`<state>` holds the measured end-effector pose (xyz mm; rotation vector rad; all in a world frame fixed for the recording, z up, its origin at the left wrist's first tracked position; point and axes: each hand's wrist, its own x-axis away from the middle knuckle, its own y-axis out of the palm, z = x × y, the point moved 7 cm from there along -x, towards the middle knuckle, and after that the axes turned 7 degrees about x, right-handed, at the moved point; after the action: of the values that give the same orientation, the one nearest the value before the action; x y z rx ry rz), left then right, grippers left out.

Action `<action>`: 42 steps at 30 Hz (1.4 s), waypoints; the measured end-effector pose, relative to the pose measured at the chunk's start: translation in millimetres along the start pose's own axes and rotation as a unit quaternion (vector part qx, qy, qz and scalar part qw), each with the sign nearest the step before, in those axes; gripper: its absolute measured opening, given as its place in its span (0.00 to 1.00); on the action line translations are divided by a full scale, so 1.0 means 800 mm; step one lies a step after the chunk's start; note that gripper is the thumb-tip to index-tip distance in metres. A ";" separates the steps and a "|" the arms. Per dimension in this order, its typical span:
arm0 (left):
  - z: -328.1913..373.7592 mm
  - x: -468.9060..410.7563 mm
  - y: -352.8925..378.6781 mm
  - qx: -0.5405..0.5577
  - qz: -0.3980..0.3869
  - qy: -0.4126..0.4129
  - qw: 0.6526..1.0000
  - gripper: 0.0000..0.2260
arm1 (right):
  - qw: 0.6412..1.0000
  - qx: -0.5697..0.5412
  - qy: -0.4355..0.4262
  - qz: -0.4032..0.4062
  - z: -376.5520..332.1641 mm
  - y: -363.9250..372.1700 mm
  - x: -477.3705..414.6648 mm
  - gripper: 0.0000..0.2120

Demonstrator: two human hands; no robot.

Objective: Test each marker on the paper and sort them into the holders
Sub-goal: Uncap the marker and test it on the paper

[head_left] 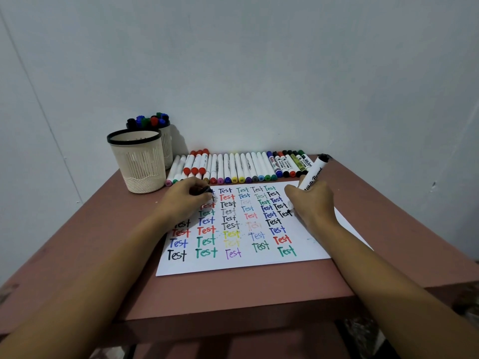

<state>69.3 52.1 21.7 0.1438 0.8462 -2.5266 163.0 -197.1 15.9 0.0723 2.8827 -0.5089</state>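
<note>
Left of the paper stand the holders; right hand grips the marker tip-down, left hand pinches its cap.

A reddish-brown table stands against a plain pale grey-white wall.

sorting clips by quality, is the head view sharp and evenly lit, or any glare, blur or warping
Head view: dim, even light, no glare on the paper; rear holder throws a soft shadow on the wall; wide-angle warping stretches the forearms; writing legible, labels on the back-row markers too soft to read.
</note>
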 end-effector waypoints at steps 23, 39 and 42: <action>0.066 0.032 0.029 -0.049 -0.027 0.186 0.981 0.12 | 0.887 -0.374 0.105 -0.248 -0.032 0.041 0.029 0.08; 0.079 0.043 0.038 0.017 -0.059 0.216 0.974 0.11 | 0.909 -0.280 0.035 -0.306 -0.036 0.054 0.034 0.03; 0.082 0.045 0.039 0.009 -0.056 0.225 0.973 0.11 | 0.904 -0.276 0.033 -0.324 -0.037 0.058 0.037 0.09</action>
<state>55.2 -23.1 48.8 0.7156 1.0230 -2.6484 132.0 -143.3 21.0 -0.9925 2.9392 0.2492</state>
